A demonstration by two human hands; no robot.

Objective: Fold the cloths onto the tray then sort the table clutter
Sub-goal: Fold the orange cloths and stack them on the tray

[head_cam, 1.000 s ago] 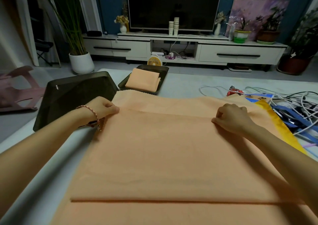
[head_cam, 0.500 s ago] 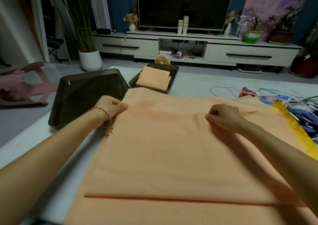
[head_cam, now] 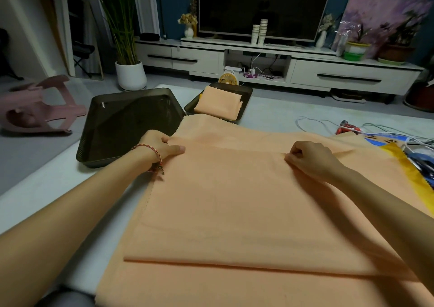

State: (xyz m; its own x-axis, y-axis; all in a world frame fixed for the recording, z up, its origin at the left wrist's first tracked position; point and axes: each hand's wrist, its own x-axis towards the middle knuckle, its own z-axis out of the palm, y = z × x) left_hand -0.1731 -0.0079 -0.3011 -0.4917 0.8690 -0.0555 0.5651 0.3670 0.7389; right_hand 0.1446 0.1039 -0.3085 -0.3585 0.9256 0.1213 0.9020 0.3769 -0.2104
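- Across the middle of the bench, spread wide and doubled over itself: the peach cloth, with a fold line running left to right at the near side and the far edge reaching the near rim of the small tray.
- On the far edge of the upper layer, left hand pinching the cloth at its left border, thumb on top.
- Right hand curled tight on the same edge further right, probably spaced so as to carry the layer evenly and keep the fold square.
- Thin, matte, limp; zigzag-cut borders; a few faint creases.
- In the small tray, one folded cloth already laid, likely the spot meant for this one.
- Left of it, a large dark tray.
- Far right, tangled cables and a yellow cloth, not yet sorted.
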